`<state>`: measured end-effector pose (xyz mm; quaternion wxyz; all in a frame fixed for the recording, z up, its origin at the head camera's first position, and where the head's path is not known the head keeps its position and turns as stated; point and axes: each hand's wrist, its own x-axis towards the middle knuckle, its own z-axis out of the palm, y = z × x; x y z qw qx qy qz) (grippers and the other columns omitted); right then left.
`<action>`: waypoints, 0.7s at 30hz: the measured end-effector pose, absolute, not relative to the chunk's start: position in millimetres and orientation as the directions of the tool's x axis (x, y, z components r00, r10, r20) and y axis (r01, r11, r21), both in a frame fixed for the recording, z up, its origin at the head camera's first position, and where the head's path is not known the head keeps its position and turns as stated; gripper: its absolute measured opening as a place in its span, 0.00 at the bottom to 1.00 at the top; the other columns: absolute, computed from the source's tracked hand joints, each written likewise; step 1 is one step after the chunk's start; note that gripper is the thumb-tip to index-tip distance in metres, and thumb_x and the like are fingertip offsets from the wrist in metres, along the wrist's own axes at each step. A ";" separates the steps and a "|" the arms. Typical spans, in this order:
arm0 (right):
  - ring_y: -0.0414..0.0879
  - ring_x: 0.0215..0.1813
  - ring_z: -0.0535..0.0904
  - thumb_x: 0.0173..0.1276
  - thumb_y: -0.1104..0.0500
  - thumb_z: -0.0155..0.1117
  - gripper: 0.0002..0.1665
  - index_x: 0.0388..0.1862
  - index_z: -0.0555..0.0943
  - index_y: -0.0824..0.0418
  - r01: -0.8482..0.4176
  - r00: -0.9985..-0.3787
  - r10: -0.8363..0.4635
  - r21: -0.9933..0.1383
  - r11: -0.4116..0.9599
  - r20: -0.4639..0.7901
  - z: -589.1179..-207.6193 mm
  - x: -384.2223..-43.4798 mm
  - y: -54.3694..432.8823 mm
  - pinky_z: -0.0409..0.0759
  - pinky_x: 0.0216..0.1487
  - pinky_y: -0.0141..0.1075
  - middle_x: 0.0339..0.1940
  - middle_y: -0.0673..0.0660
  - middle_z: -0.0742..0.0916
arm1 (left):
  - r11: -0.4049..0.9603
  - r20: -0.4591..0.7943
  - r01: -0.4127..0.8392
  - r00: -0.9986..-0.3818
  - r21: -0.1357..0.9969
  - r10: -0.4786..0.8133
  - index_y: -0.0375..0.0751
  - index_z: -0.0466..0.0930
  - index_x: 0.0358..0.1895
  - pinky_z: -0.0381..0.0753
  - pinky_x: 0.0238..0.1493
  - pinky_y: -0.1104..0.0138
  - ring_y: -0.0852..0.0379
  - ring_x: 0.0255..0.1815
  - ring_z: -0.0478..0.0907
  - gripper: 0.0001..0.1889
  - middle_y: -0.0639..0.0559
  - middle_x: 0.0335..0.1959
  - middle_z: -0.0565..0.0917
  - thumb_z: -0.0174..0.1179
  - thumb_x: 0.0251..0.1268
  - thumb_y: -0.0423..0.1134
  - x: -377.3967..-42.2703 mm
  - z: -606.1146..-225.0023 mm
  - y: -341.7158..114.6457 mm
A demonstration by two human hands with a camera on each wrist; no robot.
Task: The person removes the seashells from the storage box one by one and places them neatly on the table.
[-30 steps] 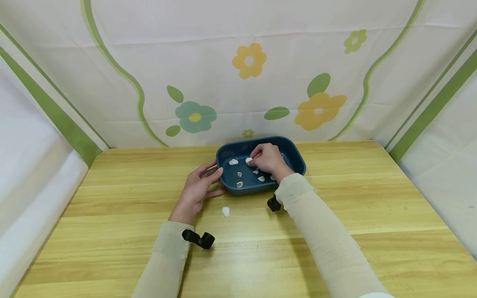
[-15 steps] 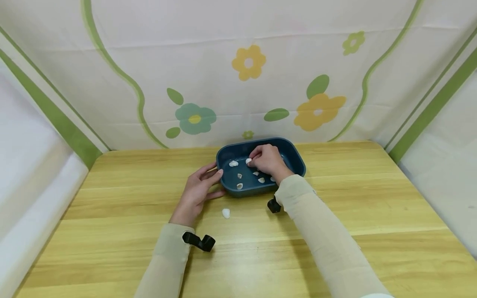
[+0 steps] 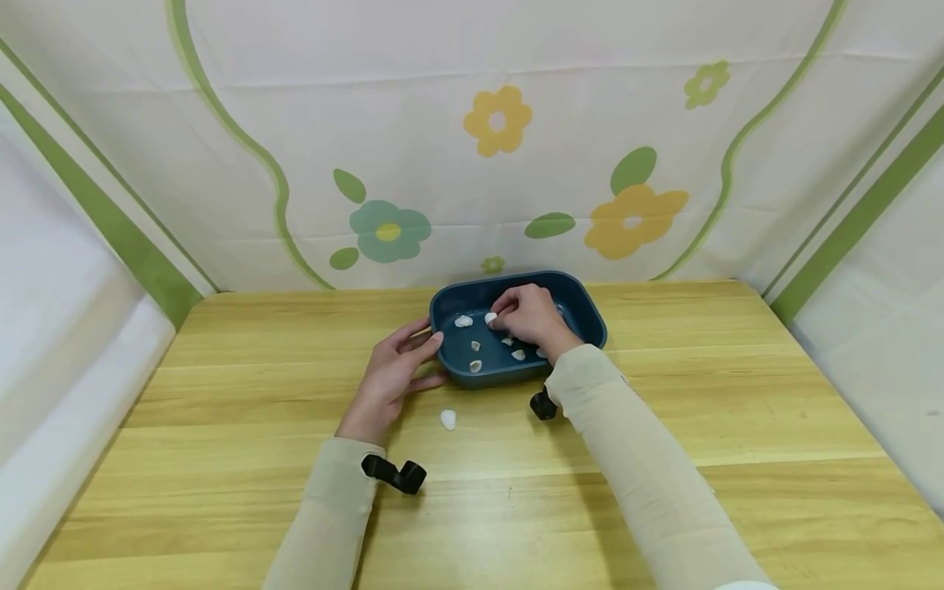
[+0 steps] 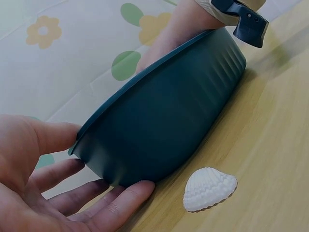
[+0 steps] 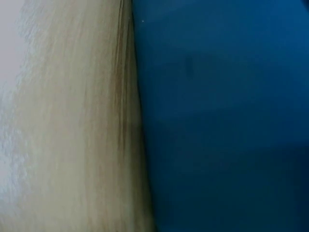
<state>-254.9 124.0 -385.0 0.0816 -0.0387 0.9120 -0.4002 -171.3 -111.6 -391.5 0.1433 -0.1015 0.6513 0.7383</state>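
I can read no texts, labels, brands, numbers or signs in any of my three views.

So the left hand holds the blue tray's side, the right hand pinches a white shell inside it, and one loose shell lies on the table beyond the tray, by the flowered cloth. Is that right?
Not quite: the loose shell lies on the near side of the blue tray, not beyond it, as the head view shows. The rest stands.
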 end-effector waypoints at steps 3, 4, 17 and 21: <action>0.44 0.27 0.86 0.71 0.58 0.77 0.07 0.45 0.91 0.58 -0.011 -0.980 -0.155 -0.743 0.669 -0.125 -385.1 -254.9 124.4 0.87 0.38 0.36 0.37 0.55 0.92 | -0.112 -0.337 -0.345 -0.938 0.932 0.080 0.52 0.72 0.80 0.93 0.55 0.52 0.41 0.71 0.80 0.29 0.45 0.77 0.77 0.64 0.81 0.44 -171.4 -391.8 -111.5; 0.44 0.27 0.86 0.71 0.58 0.77 0.07 0.45 0.91 0.58 -0.015 -0.978 -0.164 -0.747 0.665 -0.127 -385.2 -255.0 124.3 0.87 0.37 0.36 0.37 0.55 0.92 | -0.112 -0.337 -0.344 -0.938 0.932 0.079 0.52 0.72 0.80 0.93 0.55 0.52 0.41 0.71 0.80 0.29 0.45 0.77 0.77 0.64 0.81 0.44 -171.5 -391.9 -111.4; 0.45 0.27 0.84 0.71 0.57 0.77 0.08 0.47 0.91 0.58 -0.053 -0.964 -0.229 -0.751 0.658 -0.132 -384.5 -255.8 123.7 0.85 0.34 0.33 0.40 0.56 0.91 | -0.113 -0.339 -0.347 -0.937 0.931 0.079 0.51 0.72 0.80 0.93 0.55 0.52 0.42 0.71 0.80 0.29 0.44 0.77 0.77 0.65 0.80 0.43 -172.9 -392.0 -111.2; 0.45 0.28 0.84 0.71 0.57 0.77 0.08 0.46 0.91 0.57 -0.053 -0.964 -0.231 -0.755 0.653 -0.133 -384.6 -255.6 124.0 0.86 0.34 0.33 0.40 0.56 0.91 | -0.119 -0.339 -0.347 -0.937 0.930 0.080 0.52 0.73 0.80 0.92 0.55 0.52 0.42 0.71 0.79 0.29 0.44 0.76 0.77 0.65 0.80 0.43 -172.8 -392.5 -111.2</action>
